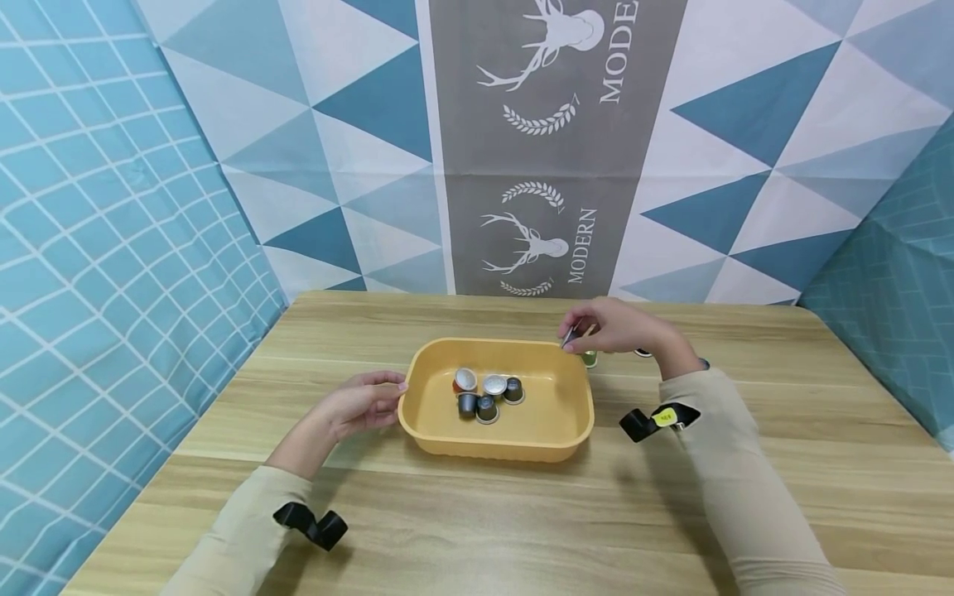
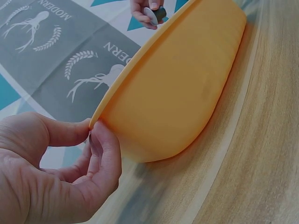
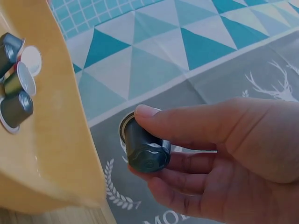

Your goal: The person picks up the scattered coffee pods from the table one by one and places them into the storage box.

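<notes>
A yellow plastic basin (image 1: 551, 406) stands on the wooden table with several coffee capsules (image 1: 494, 385) grouped on its floor, some dark, some with silver lids up. At the basin's left end, my left hand (image 1: 365, 404) pinches the rim between thumb and fingers, as the left wrist view shows close up. Over the far right corner of the rim, my right hand (image 1: 607, 324) holds a dark coffee capsule (image 3: 148, 144) between thumb and fingers. In the right wrist view its rounded base faces the camera.
Right of the basin, a green capsule (image 1: 590, 359) and another capsule (image 1: 643, 353) lie on the table (image 1: 447, 521), partly hidden by my right hand and forearm. A patterned cloth (image 1: 373, 149) hangs behind the table, and a blue checked one (image 1: 97, 248) on the left.
</notes>
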Demonstrator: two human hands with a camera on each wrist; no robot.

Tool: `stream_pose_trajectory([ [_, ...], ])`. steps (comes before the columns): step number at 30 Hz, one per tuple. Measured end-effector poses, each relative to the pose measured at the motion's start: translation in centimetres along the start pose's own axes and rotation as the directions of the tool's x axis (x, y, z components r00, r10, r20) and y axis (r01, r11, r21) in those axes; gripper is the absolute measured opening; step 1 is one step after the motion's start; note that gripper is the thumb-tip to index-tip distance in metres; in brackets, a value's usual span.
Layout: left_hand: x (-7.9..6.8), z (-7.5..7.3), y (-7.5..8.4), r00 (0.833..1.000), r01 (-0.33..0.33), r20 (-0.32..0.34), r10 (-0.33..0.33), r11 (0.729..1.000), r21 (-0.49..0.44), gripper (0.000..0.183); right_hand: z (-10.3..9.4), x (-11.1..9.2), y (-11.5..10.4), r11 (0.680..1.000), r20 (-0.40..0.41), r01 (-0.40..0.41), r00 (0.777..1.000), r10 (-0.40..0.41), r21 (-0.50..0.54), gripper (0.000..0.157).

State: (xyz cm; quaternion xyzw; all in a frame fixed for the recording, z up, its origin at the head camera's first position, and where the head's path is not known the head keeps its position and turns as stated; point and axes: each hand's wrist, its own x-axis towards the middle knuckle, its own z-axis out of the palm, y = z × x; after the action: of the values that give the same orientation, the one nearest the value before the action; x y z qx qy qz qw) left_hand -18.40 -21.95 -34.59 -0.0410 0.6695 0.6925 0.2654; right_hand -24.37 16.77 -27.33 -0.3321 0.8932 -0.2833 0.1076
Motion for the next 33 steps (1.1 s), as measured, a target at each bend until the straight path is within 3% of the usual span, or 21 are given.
stream_pose_trajectory([
  [13, 0.0, -0.1, 0.0, 1.000, -0.001, 0.009, 0.001, 1.000, 0.000, 0.033, 0.5, 2.1, -1.2, 0.999, 0.040, 0.033, 0.999, -0.033, -0.009, 0.020],
  [24, 0.0, 0.0, 0.0, 1.000, -0.013, 0.002, 0.013, 1.000, 0.010, 0.031, 2.2, 4.2, -2.3, 0.997, 0.180, 0.005, 0.983, -0.020, 0.079, 0.015],
  [33, -0.1, 0.1, -0.1, 1.000, -0.021, 0.003, 0.021, 0.999, 0.026, 0.030, 3.2, 5.3, -3.6, 0.999, 0.286, -0.006, 0.958, 0.016, -0.035, 0.015],
])
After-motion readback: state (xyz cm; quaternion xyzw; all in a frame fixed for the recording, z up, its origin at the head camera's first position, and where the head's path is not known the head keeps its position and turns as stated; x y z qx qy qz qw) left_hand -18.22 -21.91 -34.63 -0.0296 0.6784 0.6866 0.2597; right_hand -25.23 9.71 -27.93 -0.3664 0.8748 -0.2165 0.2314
